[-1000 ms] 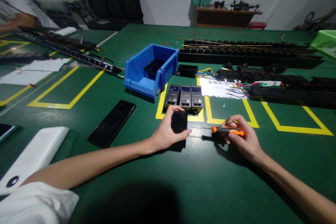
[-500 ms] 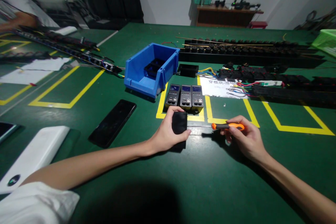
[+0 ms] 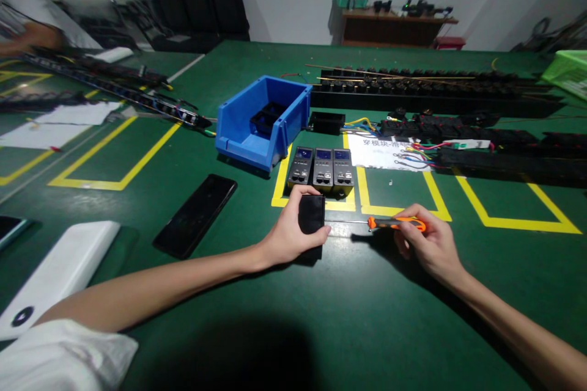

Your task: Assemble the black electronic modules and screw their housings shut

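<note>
My left hand (image 3: 291, 229) is closed around a small black box-shaped module (image 3: 312, 214) near the middle of the table, its thumb along the right edge. A screwdriver (image 3: 398, 223) with an orange and black handle is in the fingers of my right hand (image 3: 426, 241). Its thin shaft lies nearly level, the tip at the module's right side; whether it sits in a screw cannot be made out. Just beyond my left hand stand three dark modules (image 3: 323, 168) with small displays and ports, side by side.
A blue bin (image 3: 263, 125) holds black parts. Left of my hands lie a black phone (image 3: 196, 215) and a white power bank (image 3: 62, 272). Long black strips (image 3: 435, 98) and wires fill the back right, beside a paper label (image 3: 380, 153). A person's arm (image 3: 32, 36) is at far left.
The screwdriver's handle has turned a little in my right hand, its tip staying at the module. My left hand keeps its grip. The whole view has shifted slightly.
</note>
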### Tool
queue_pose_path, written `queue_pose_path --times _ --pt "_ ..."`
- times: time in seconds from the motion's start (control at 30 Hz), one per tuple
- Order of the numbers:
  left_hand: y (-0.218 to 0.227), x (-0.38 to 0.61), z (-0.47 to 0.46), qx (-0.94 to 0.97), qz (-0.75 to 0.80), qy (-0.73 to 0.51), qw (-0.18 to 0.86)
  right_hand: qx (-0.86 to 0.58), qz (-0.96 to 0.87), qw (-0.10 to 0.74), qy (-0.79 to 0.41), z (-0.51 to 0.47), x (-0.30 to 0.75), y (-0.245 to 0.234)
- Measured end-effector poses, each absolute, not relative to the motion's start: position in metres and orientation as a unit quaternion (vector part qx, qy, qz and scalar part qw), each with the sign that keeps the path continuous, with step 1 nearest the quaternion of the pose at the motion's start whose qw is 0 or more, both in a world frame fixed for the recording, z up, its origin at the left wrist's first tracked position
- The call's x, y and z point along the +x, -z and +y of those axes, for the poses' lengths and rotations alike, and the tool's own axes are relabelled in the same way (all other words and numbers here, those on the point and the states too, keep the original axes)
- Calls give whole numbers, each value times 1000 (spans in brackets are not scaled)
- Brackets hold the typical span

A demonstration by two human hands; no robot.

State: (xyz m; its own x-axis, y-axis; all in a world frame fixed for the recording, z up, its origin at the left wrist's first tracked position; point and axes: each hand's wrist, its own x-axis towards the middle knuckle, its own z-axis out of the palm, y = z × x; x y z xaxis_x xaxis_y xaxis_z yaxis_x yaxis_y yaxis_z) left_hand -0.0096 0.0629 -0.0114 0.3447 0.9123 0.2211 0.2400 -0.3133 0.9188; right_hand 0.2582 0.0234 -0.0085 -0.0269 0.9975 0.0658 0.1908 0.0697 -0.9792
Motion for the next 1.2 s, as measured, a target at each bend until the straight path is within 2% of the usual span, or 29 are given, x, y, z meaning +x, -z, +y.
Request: queue_pose_path --times 0.33,0.7,0.9,1.2 --pt "11 -11 61 709 409 -394 418 -572 -575 401 -426 23 260 13" --pt "10 -10 62 706 411 -397 418 -485 -625 483 -374 21 264 16" --pt "10 -10 62 705 423 -388 417 -531 -654 460 -280 18 266 16" --pt "9 -11 62 706 414 -387 425 -539 -661 432 -292 16 266 16"
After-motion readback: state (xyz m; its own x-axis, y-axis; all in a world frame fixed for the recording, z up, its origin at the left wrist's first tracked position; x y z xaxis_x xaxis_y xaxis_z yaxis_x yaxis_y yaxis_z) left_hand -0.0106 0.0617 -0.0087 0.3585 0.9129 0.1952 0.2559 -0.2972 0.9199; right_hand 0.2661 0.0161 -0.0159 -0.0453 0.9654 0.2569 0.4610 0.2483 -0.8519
